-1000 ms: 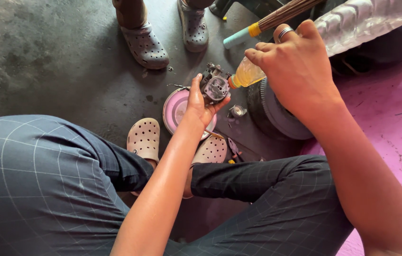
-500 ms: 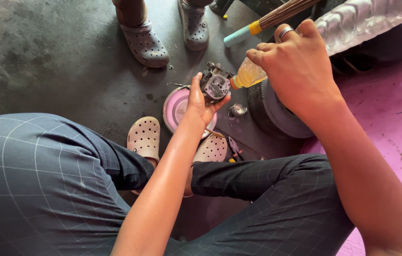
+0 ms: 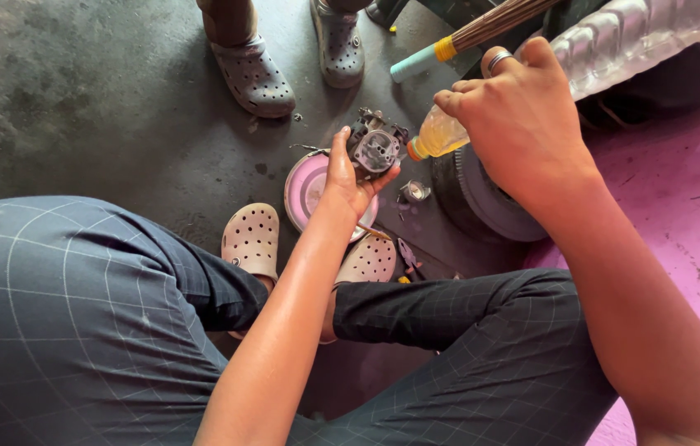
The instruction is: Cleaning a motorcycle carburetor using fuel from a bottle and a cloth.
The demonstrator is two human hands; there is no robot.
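My left hand is wrapped around a small grey metal carburettor body, fingers pinched on its near side and thumb up along its left edge, holding it above a round pink plastic bowl that sits on the dark concrete floor. The round opening of the part faces up toward me.

My right hand, with a silver ring on one finger, is closed around a clear ribbed plastic bottle that holds yellow liquid near its neck. The bottle is tipped down and to the left, its orange-tinted mouth just beside the right edge of the carburettor body; whether the two touch I cannot tell.

Below the bottle lies a dark rubber wheel with a grey rim, and a small shiny metal piece rests on the floor between the bowl and the wheel. A broom with a pale blue handle and a yellow band lies just beyond the bottle.

My beige perforated clogs are on the floor under my left forearm, between my knees in dark checked trousers. Another person's grey clogs stand further off at the top. To my right the floor is covered by a pink mat.
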